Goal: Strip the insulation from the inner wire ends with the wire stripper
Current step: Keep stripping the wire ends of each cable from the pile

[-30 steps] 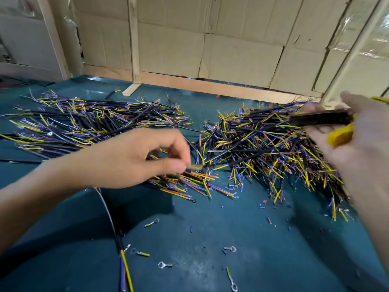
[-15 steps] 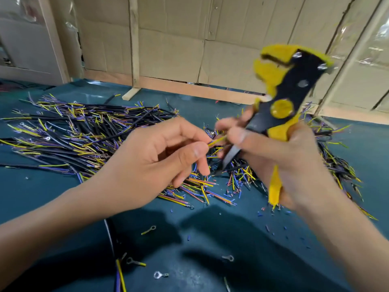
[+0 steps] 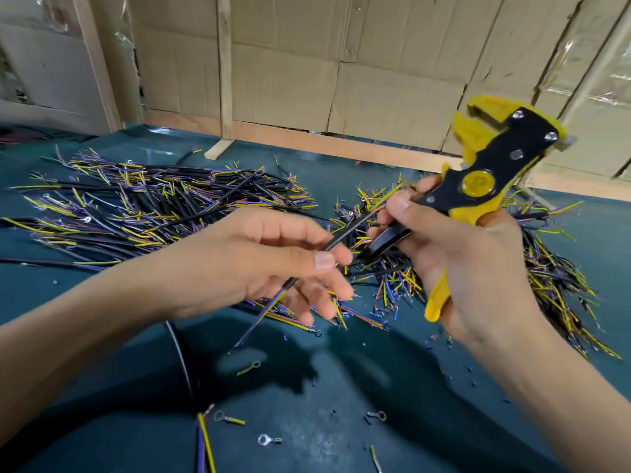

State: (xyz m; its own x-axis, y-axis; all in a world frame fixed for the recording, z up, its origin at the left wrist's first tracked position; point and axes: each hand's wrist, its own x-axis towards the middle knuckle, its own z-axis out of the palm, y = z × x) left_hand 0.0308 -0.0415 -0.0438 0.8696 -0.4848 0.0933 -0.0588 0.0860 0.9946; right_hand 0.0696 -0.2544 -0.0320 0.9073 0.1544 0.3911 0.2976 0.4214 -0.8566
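Observation:
My left hand [image 3: 273,264] pinches a short black-sheathed cable [image 3: 345,233] between thumb and forefinger; its yellow and purple inner wires stick out below the hand. The cable's upper end reaches my right hand's fingertips. My right hand [image 3: 467,264] grips a yellow and black wire stripper [image 3: 485,179] by its handles, jaws pointing up and away from the cable. The thumb and forefinger of that hand touch the cable's upper wire ends. Both hands hover above the teal table [image 3: 307,397].
A large pile of black cables with yellow and purple ends [image 3: 143,203] lies at the left. A second pile [image 3: 546,278] lies behind and right of my right hand. Ring terminals [image 3: 268,439] and insulation bits are scattered on the near table. Cardboard walls stand behind.
My left hand lifted a cable from the pile and turned it up. My right hand brought the stripper in from the right, and its fingers now meet the cable's upper end.

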